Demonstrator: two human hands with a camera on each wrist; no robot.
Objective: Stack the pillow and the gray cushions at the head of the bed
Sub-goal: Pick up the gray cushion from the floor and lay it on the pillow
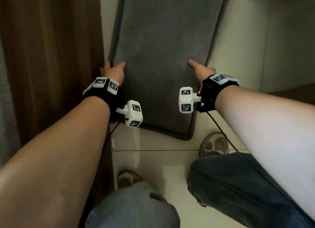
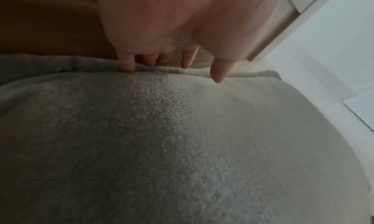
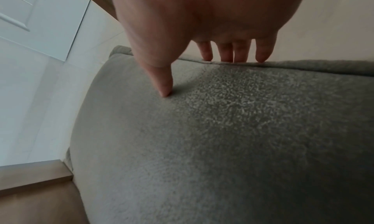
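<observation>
We've got the long gray cushion (image 1: 163, 49) held up off the pale tiled floor (image 1: 153, 163) beside the brown curtain (image 1: 51, 57), left hand (image 1: 113, 72) gripping its left edge and right hand (image 1: 202, 71) gripping the right edge, thumbs on the face, fingers wrapped behind.

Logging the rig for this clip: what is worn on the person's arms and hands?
Both forearms are bare, no sleeves or gloves. The left hand and right hand each have a black wrist strap carrying flat white tags printed with black square-pattern markers. A white boxy block with the same markers juts from each strap, and a thin black cable trails from each wrist.
</observation>
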